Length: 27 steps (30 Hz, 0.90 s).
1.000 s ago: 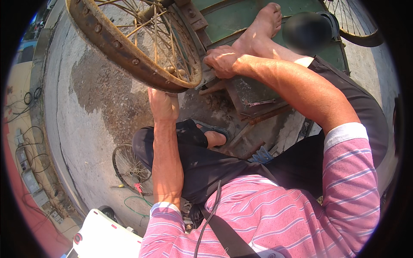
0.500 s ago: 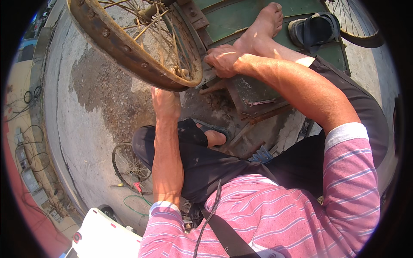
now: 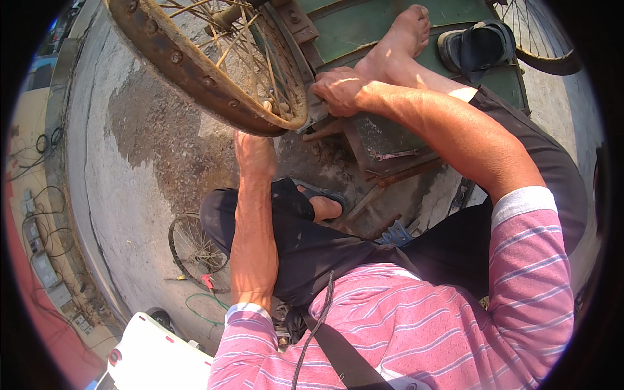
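A rusty spoked wheel rim [image 3: 195, 84] without a tyre stands tilted at the upper left, its spokes and hub showing inside. Beneath its lower edge is my left hand [image 3: 255, 156], touching or right up against the rim; its fingers are hidden behind the metal. To the right of the rim, my right hand [image 3: 339, 91] is closed in a fist beside a metal frame bar [image 3: 296, 25]. What it grips is hidden by the fingers. My bare foot [image 3: 406, 36] rests on a green metal panel [image 3: 348, 29] beyond the right hand.
A wrench [image 3: 396, 155] lies on a metal tray below my right forearm. A dark sandal [image 3: 476, 49] sits on the green panel, beside another wheel [image 3: 543, 55]. A smaller spoked wheel [image 3: 195, 247] lies on the ground at left, near a white casing [image 3: 153, 357].
The bolts along the rim have shifted position, so the wheel has turned slightly. My left hand has moved a little to the right. The right hand stays nearly in place.
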Each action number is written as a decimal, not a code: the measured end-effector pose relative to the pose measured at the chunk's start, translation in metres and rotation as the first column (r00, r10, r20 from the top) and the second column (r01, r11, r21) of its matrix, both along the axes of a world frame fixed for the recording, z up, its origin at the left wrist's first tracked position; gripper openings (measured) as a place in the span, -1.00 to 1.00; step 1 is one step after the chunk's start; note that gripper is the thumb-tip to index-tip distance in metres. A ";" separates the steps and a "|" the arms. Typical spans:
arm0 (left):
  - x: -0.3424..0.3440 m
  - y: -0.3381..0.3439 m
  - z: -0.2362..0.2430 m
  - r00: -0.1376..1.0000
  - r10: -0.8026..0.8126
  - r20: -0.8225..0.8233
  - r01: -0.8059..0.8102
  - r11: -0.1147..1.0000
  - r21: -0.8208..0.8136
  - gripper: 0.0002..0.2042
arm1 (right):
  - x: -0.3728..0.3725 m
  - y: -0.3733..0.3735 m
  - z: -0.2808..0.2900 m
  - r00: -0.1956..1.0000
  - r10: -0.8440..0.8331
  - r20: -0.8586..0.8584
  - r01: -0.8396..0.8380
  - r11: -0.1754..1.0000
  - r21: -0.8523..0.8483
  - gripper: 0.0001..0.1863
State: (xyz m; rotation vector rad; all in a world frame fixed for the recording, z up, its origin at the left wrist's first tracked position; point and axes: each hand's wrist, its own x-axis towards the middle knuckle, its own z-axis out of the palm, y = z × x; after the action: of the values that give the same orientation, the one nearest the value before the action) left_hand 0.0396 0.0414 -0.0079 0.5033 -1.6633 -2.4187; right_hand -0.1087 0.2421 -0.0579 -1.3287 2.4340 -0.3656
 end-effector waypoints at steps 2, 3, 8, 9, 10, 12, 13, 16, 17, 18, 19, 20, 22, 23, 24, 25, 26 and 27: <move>0.000 0.001 0.001 1.000 0.003 0.007 -0.003 1.000 -0.004 -0.71 | 0.000 0.000 0.001 1.000 0.001 0.000 -0.001 1.000 -0.010 -0.76; 0.000 0.001 0.001 1.000 0.004 0.011 -0.004 1.000 -0.007 -0.71 | 0.000 0.000 0.001 1.000 0.006 0.002 -0.006 1.000 -0.012 -0.76; 0.001 0.000 0.000 1.000 0.005 0.008 -0.005 1.000 -0.002 -0.71 | 0.001 -0.001 0.004 1.000 0.006 0.017 -0.007 1.000 0.015 -0.77; 0.001 0.002 0.003 1.000 0.012 0.002 -0.012 1.000 -0.002 -0.71 | 0.000 -0.001 0.004 1.000 0.002 0.022 -0.003 1.000 0.016 -0.77; -0.006 0.004 0.017 0.979 0.086 0.185 -0.129 0.965 0.230 -0.71 | 0.000 0.000 0.002 1.000 -0.005 0.026 0.005 1.000 0.019 -0.77; -0.016 0.006 0.038 0.923 0.102 0.370 -0.268 0.862 0.430 -0.72 | -0.001 0.001 -0.002 0.999 -0.014 0.032 0.014 1.000 0.025 -0.77; -0.015 0.004 0.039 0.925 0.101 0.366 -0.265 0.862 0.433 -0.72 | -0.001 -0.001 -0.002 0.999 -0.012 0.034 0.011 1.000 0.022 -0.77; 0.001 -0.005 -0.002 1.000 -0.027 -0.016 0.027 0.999 0.022 -0.72 | -0.001 -0.003 0.000 0.999 -0.001 0.033 0.001 1.000 0.014 -0.77; 0.001 -0.004 -0.002 0.999 -0.030 -0.014 0.030 0.999 0.023 -0.72 | -0.001 -0.002 -0.001 0.999 0.000 0.032 0.000 1.000 0.013 -0.77; 0.000 -0.004 -0.002 0.999 -0.032 -0.013 0.033 0.999 0.023 -0.72 | -0.001 -0.002 -0.001 0.999 -0.002 0.032 0.002 1.000 0.018 -0.78; 0.000 -0.004 -0.002 0.999 -0.031 -0.009 0.031 0.999 0.020 -0.72 | -0.001 -0.002 -0.001 0.999 -0.004 0.033 0.003 1.000 0.022 -0.78; 0.001 -0.003 -0.001 1.000 -0.029 -0.005 0.029 0.999 0.017 -0.72 | -0.001 -0.002 0.000 0.999 -0.005 0.033 0.004 1.000 0.025 -0.78; 0.001 -0.002 0.001 1.000 -0.026 0.003 0.026 1.000 0.010 -0.72 | -0.001 -0.002 0.000 1.000 -0.004 0.026 0.004 1.000 0.029 -0.78; 0.001 -0.001 0.001 1.000 -0.026 0.007 0.026 1.000 0.009 -0.72 | -0.001 -0.002 0.000 1.000 -0.004 0.022 0.004 1.000 0.031 -0.79; 0.001 -0.001 0.001 1.000 -0.022 0.010 0.022 1.000 0.006 -0.72 | -0.001 -0.002 0.000 1.000 -0.005 0.022 0.004 1.000 0.027 -0.79; 0.000 0.000 0.002 1.000 -0.021 0.013 0.021 1.000 0.000 -0.72 | -0.001 -0.002 0.000 1.000 -0.004 0.022 0.004 1.000 0.022 -0.79; 0.000 0.000 0.002 1.000 -0.018 0.016 0.018 1.000 -0.003 -0.72 | -0.001 -0.002 0.000 1.000 -0.004 0.022 0.004 1.000 0.017 -0.79; 0.000 -0.001 0.002 1.000 -0.016 0.021 0.016 1.000 -0.006 -0.72 | -0.001 -0.002 -0.001 1.000 -0.003 0.022 0.002 1.000 0.020 -0.79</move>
State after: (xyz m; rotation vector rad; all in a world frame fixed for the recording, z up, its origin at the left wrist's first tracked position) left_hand 0.0398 0.0408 -0.0055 0.5177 -1.6885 -2.4273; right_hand -0.1097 0.2399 -0.0587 -1.3064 2.4148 -0.3538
